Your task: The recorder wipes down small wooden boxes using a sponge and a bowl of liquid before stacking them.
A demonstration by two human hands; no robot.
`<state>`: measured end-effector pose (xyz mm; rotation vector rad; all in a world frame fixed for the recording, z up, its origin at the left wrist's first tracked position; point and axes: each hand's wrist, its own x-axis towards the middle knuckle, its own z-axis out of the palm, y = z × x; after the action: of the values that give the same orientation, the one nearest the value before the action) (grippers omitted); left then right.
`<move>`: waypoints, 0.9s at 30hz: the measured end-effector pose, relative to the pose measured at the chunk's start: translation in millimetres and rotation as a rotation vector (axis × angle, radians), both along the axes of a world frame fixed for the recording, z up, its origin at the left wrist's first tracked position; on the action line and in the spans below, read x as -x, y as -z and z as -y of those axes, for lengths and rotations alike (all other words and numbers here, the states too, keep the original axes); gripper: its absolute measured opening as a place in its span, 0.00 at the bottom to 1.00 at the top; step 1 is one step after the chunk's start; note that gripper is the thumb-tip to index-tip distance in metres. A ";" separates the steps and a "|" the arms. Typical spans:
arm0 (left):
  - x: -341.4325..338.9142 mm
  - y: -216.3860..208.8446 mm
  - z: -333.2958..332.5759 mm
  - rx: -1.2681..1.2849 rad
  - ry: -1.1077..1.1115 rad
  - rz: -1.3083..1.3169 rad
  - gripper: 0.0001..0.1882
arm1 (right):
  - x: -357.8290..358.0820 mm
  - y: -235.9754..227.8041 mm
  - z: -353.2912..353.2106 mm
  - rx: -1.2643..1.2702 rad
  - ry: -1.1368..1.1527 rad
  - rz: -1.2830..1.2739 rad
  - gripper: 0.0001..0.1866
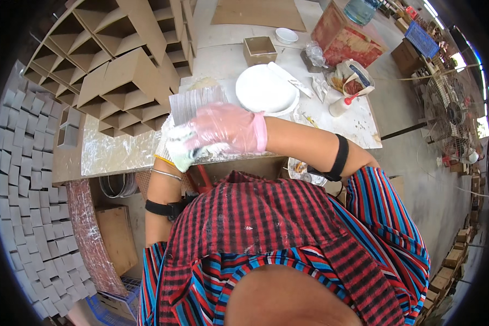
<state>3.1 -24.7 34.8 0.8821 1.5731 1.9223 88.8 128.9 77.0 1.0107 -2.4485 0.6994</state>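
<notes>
My right hand [220,129], in a clear plastic glove with a pink cuff, reaches across to the left over the table's near edge. Its fingers close around a crumpled white and pale-green cloth [182,153]. Just beside and partly behind it is my left hand [164,142], in a white knit glove with a yellow hem; its fingers are hidden by the right hand and the cloth. Right behind both hands stands a tight row of thin grey pieces [193,103]. A round white tray [263,89] holding white stuff lies farther right, with a white flat tool [289,79] across its rim.
Open brown cardboard boxes [127,81] pile up at the left of the white-smeared table [108,155]. A small square box [259,51], a white bowl [286,36], a red-capped bottle [341,106] and a red crate [345,35] stand right. Grey boxes [32,179] are stacked far left.
</notes>
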 end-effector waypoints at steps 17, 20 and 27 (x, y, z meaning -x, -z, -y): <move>18.7 5.9 -4.7 -0.206 0.139 0.603 0.20 | -10.3 -14.0 -8.0 0.206 0.044 0.007 0.24; 35.8 17.7 -9.2 -0.172 0.144 0.579 0.23 | 3.7 -1.7 -35.0 0.403 0.092 -0.040 0.21; 49.5 9.7 -19.1 0.145 0.014 -0.829 0.20 | 13.4 -5.9 -31.9 0.237 0.092 0.137 0.28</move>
<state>-46.4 -5.6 25.1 1.7523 2.0919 1.4600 75.4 160.7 82.9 0.7773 -2.4348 1.0289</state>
